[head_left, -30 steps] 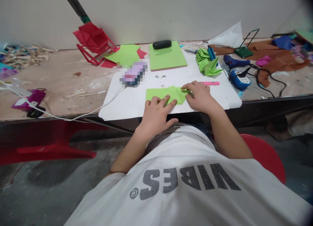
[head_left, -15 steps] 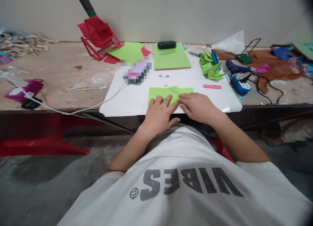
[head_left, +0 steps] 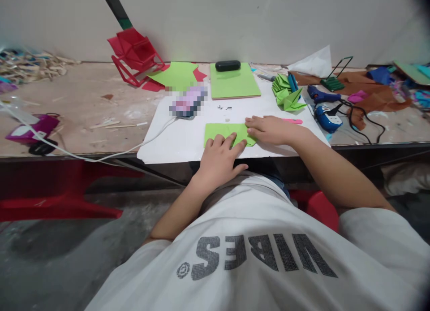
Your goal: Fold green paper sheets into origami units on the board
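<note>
A folded light-green paper (head_left: 221, 131) lies on a white board (head_left: 174, 140) at the table's near edge. My left hand (head_left: 220, 158) rests flat on the paper's near edge, fingers spread. My right hand (head_left: 268, 129) lies on the paper's right end, fingers stretched out and pressing the fold down. Neither hand grips anything.
Behind the paper lie a green pad (head_left: 234, 82) with a black case (head_left: 227, 65), a blurred phone (head_left: 188, 101) on a white cable, several folded green pieces (head_left: 286, 92), a pink strip (head_left: 294, 121), blue glue guns (head_left: 325, 114) and a red paper chair (head_left: 134, 55).
My right hand slid from the middle of the paper back to its right end, flattening the flap. The left hand stayed pressing the near edge.
</note>
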The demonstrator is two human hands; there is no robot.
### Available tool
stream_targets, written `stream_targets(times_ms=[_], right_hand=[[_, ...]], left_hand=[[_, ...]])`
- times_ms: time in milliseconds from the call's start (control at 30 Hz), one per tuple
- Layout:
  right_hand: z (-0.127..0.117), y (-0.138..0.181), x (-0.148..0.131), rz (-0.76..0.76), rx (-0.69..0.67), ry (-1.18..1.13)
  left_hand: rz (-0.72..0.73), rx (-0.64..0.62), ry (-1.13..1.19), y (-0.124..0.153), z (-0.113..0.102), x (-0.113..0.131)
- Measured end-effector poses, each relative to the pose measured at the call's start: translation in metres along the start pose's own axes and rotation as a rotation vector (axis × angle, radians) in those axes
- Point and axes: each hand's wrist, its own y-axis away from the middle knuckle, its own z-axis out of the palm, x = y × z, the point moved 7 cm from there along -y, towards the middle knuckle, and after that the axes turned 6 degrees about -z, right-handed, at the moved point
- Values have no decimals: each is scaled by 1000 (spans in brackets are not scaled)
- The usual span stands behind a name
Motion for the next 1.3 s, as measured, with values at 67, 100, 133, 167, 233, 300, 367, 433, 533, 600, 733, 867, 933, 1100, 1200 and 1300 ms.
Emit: stream_targets(times_ms=[67, 100, 133, 167, 233, 300, 367, 433, 533, 600, 733, 867, 933, 1100, 1200, 1300], right_hand=[[-10, 6, 11, 102, 96, 47], [-15, 13, 13, 145, 168, 61], [-20, 21, 12, 167, 247, 61], [-22, 30, 6, 163, 320, 44], [-17, 48, -16, 59, 410, -16], [0, 62, -43, -108, 367, -66], [19, 71, -57, -174, 274, -73], [32, 77, -51, -86, 246, -39], [39, 84, -28, 67, 259, 10], [41, 87, -18, 84, 282, 29], [43, 89, -16, 52, 352, 72], [45, 87, -17, 53, 378, 70], [44, 86, -17, 52, 384, 58], [41, 89, -16, 60, 447, 15], [37, 96, -14, 97, 575, -41], [32, 105, -13, 138, 721, -97]], left_hand=[[2, 11, 0, 0, 1, -1], [2, 17, 0, 0, 1, -1], [1, 23, 0, 0, 2, -2], [0, 29, -1, 0, 2, -2], [3, 39, -7, 0, 2, -2], [9, 44, -18, 1, 2, -2], [9, 44, -25, 1, 3, -3], [3, 48, -21, 0, 3, -4], [-3, 56, -17, -1, 3, -5], [-5, 59, -28, -1, 3, -5], [-8, 72, -65, -3, 3, -5], [-13, 65, -68, -5, 4, -6], [-13, 64, -57, -5, 4, -6], [-57, 117, 2, -9, -3, -2], [-113, 131, 45, -23, -12, 5], [-130, 103, 6, -42, -20, 17]])
